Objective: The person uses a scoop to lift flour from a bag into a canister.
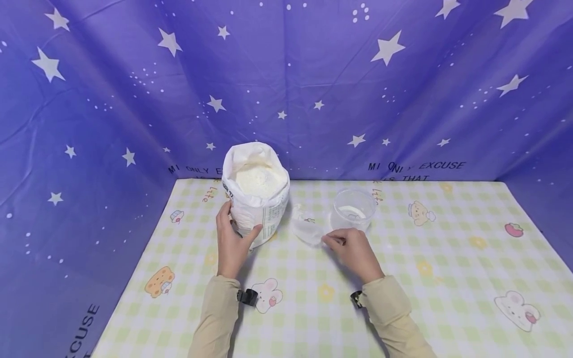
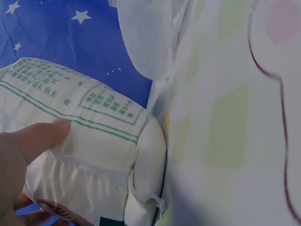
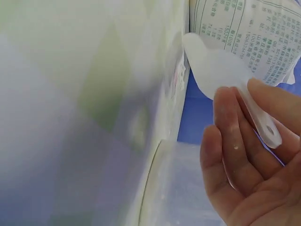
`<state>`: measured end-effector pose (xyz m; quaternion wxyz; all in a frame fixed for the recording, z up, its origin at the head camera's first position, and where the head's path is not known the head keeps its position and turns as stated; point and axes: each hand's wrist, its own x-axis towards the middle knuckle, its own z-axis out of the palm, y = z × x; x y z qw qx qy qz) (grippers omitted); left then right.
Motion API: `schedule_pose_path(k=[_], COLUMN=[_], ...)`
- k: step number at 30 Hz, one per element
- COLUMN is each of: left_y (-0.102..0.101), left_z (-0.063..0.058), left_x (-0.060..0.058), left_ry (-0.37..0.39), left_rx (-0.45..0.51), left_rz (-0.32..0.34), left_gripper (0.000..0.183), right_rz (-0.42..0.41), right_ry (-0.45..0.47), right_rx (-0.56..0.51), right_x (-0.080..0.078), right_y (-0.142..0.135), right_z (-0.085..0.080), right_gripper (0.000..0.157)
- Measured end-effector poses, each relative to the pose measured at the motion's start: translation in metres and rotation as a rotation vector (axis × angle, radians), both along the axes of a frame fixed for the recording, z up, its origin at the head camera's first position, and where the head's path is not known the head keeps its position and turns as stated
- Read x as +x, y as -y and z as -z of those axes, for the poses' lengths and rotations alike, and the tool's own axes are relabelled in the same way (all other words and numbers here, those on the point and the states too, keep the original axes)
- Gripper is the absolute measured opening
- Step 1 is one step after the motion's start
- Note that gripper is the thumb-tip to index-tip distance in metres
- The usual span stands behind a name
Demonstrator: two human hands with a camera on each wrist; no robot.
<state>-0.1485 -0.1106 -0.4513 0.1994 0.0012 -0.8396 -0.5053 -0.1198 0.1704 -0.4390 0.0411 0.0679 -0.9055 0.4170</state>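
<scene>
An unsealed white bag of flour [image 1: 259,211] with green print stands upright on the table, pale flour [image 1: 259,180] showing inside its mouth. Around its near left side my left hand [image 1: 234,243] grips the bag, thumb on the front in the left wrist view. My right hand [image 1: 353,251] pinches the handle of a white plastic scoop [image 3: 221,70] between thumb and fingers. The scoop is low over the cloth, between the bag and a clear plastic tub [image 1: 361,203]. Something whitish shows inside the tub, just beyond my right hand.
Some white powder [image 1: 297,211] appears on the cloth by the scoop, beside the bag. A green checked cloth with cartoon prints [image 1: 327,293] covers the table. Behind it and at the sides hangs a purple-blue curtain with stars [image 1: 286,74].
</scene>
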Motion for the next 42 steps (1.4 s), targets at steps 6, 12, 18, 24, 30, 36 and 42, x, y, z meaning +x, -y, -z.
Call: schedule_pose_path(k=[6, 12, 18, 24, 30, 36, 42], left_y=[0.0, 0.001, 0.0, -0.001, -0.002, -0.002, -0.002], left_z=[0.0, -0.001, 0.0, 0.001, 0.0, 0.0, 0.001], left_x=[0.0, 0.0, -0.001, -0.002, -0.002, -0.001, -0.001], left_ry=[0.008, 0.001, 0.004, 0.014, 0.018, 0.021, 0.01], left_rx=[0.019, 0.014, 0.018, 0.007, 0.014, 0.024, 0.034], left_rz=[-0.004, -0.006, 0.002, 0.002, 0.005, 0.012, 0.013], left_gripper=[0.094, 0.093, 0.093, 0.093, 0.093, 0.092, 0.091], right_rz=[0.048, 0.127, 0.18, 0.253, 0.336, 0.346, 0.323], right_ry=[-0.027, 0.029, 0.115, 0.154, 0.118, 0.079, 0.068], right_rx=[-0.112, -0.291, -0.49, -0.678, -0.81, -0.824, -0.847], right_x=[-0.002, -0.004, -0.005, -0.005, -0.008, -0.013, -0.02], right_y=[0.001, 0.001, 0.001, 0.002, 0.004, 0.003, 0.002], right_z=[0.001, 0.0, -0.004, -0.009, -0.019, -0.034, -0.05], right_gripper=[0.013, 0.018, 0.028, 0.04, 0.032, 0.03, 0.029])
